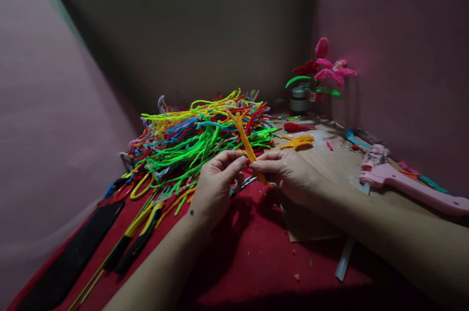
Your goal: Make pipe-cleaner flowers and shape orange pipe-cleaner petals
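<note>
My right hand (293, 174) pinches a narrow bundle of orange pipe cleaners (245, 137) near its lower end, so that it stands up at a slant. Beside it, my left hand (218, 179) is closed, thumb against forefinger, with the tips right at the bundle's edge; what they grip is too small to make out. Metal blades (249, 182), seemingly of scissors, show partly behind my left fingers. Beyond both hands spreads a large heap of pipe cleaners (205, 137) in green, yellow, blue, red and other colours.
Yellow-and-black pliers (141, 235) and a black flat object (73, 257) lie at left on the red cloth (256, 272). At right are a pink glue gun (414, 181), a glue stick (344, 259), an orange shaped piece (298, 142) and a red one (296, 127). Pink fuzzy flowers (335, 72) stand behind.
</note>
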Available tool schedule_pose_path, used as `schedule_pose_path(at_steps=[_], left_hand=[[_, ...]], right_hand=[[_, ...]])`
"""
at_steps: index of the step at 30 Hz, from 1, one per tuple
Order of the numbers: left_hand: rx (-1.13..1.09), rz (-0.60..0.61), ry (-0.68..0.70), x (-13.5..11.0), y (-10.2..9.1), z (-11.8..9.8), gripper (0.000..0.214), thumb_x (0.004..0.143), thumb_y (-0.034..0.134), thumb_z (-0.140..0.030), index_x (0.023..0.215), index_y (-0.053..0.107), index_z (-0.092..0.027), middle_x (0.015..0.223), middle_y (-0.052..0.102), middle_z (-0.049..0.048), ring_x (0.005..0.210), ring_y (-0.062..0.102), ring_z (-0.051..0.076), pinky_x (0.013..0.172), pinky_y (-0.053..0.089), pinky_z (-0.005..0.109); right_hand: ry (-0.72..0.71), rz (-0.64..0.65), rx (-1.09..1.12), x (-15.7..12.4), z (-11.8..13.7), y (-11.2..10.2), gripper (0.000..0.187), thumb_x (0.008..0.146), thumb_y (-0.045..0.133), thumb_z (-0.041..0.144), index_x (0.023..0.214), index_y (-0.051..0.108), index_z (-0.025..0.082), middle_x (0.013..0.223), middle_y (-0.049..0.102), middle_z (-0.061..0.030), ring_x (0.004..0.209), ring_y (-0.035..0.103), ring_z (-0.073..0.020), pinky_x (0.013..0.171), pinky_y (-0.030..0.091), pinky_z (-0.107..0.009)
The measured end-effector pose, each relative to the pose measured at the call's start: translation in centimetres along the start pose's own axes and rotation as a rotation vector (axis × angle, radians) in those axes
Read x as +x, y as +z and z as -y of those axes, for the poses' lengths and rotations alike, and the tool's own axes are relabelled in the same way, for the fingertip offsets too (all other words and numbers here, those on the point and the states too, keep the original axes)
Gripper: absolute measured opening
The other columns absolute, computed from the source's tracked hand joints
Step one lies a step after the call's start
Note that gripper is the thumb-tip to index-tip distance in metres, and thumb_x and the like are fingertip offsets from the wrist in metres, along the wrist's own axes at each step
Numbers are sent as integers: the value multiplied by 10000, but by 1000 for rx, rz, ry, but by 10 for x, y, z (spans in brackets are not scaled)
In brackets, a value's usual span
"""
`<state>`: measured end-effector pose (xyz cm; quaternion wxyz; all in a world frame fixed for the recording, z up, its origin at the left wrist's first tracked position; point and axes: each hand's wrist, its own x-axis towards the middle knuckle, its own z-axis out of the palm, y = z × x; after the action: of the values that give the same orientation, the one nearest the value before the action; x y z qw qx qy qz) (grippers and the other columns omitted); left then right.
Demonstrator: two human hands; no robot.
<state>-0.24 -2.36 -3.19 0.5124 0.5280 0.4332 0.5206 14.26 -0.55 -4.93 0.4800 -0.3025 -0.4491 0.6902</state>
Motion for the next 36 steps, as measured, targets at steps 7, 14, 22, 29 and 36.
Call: schedule_pose_path(at_steps=[7,14,22,29,36], left_hand=[[-100,87,-110,2,-2,6,175,707,663,-283,718,587,-125,567,475,-35,459,377,28,435,293,154],[48,47,30,-1,0,2,161,710,649,-284,675,578,-143,559,481,-38,460,401,53,432,316,182],[635,-10,727,3,-14,6,145,771,602,-199,892,679,-215,826,513,18,774,520,128,662,438,252],[1293,67,1039,-4,-22,-16,83,784,590,-204,754,666,-220,734,559,18,744,422,149,688,356,289],[1324,334,720,-10,-18,-18,173,811,462,-183,655,529,-152,669,528,26,663,418,143,636,320,291]], right_hand=[[61,30,-60,-5,1,2,161,589,709,241,562,592,133,481,519,28,435,424,-68,458,303,-227],[72,34,-40,-2,-2,0,109,616,671,216,590,601,136,501,525,29,431,416,-64,467,302,-232],[81,77,-56,-2,6,-1,77,585,622,147,535,566,133,440,488,40,379,391,-58,422,274,-223],[67,178,-199,-5,11,1,99,564,572,100,475,540,130,388,449,42,377,368,-61,417,252,-223],[0,179,-587,-7,8,2,102,611,538,85,520,554,127,433,436,43,424,356,-65,440,265,-217]])
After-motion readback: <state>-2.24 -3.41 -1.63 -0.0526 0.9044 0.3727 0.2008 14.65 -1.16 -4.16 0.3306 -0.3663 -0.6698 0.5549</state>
